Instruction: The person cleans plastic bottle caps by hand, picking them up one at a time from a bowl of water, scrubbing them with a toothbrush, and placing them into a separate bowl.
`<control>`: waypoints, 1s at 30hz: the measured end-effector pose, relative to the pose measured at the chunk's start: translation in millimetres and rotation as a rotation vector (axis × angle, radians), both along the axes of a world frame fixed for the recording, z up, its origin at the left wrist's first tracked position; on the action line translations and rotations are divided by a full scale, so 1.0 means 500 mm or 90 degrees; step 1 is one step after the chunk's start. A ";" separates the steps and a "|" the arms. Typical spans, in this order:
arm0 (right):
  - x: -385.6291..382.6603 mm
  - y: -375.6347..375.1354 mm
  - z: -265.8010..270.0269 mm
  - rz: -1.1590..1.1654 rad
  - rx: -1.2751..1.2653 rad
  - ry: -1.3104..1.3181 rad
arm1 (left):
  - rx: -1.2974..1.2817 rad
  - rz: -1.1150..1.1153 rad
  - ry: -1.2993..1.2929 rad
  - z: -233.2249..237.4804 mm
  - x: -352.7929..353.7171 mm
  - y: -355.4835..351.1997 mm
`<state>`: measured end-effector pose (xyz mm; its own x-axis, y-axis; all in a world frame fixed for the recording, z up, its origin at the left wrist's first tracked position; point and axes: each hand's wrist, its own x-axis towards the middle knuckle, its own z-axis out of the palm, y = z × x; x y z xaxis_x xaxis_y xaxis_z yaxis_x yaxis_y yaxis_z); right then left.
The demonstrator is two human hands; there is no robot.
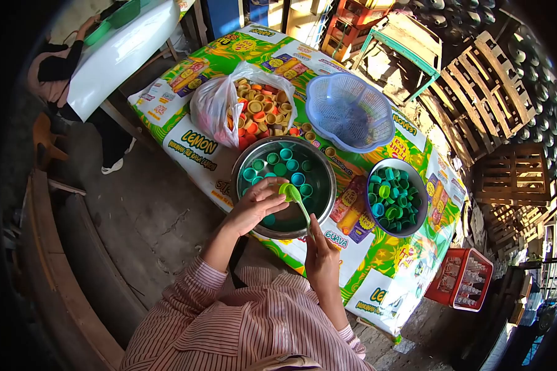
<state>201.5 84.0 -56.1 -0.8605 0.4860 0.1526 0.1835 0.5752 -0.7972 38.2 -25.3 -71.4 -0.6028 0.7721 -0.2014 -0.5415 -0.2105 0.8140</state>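
Over the near side of a metal basin [330, 204], my left hand [254, 207] holds a light green bottle cap [284, 188] in its fingers. My right hand [320, 253] grips the handle of a pale green brush or spoon-like tool [301, 205], whose head touches the cap. Teal and green caps [286, 153] lie in the basin, apparently in liquid. A bowl [422, 213] of green caps stands to the right. Behind the basin, a plastic bag [213, 111] holds orange and yellow caps [263, 105].
A blue plastic basket [349, 111] stands on the patterned tablecloth [189, 139]. A person [56, 80] is at a white table [127, 59] at upper left. Wooden pallets [486, 93], a green-framed stand [408, 40] and a red crate [461, 278] are beyond the table.
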 end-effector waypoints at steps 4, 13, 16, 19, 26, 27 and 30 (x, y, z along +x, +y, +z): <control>0.003 -0.027 0.014 0.060 -0.157 0.027 | -0.024 -0.007 0.025 -0.015 -0.009 -0.011; 0.001 -0.019 0.020 -0.006 -0.133 0.001 | 0.032 -0.024 -0.003 -0.031 -0.008 0.009; 0.003 -0.025 0.040 0.003 -0.195 -0.037 | 0.091 -0.041 -0.039 -0.043 -0.005 0.021; 0.004 -0.013 0.031 -0.026 -0.167 -0.037 | 0.152 -0.073 -0.082 -0.048 -0.004 0.021; 0.003 -0.013 0.011 0.011 -0.100 0.055 | 0.187 -0.023 -0.064 -0.080 -0.004 0.005; 0.002 -0.006 0.013 0.000 -0.088 0.011 | 0.184 -0.022 -0.065 -0.079 -0.003 0.004; 0.003 -0.015 0.013 0.032 -0.080 0.045 | 0.192 -0.040 -0.017 -0.076 -0.003 0.013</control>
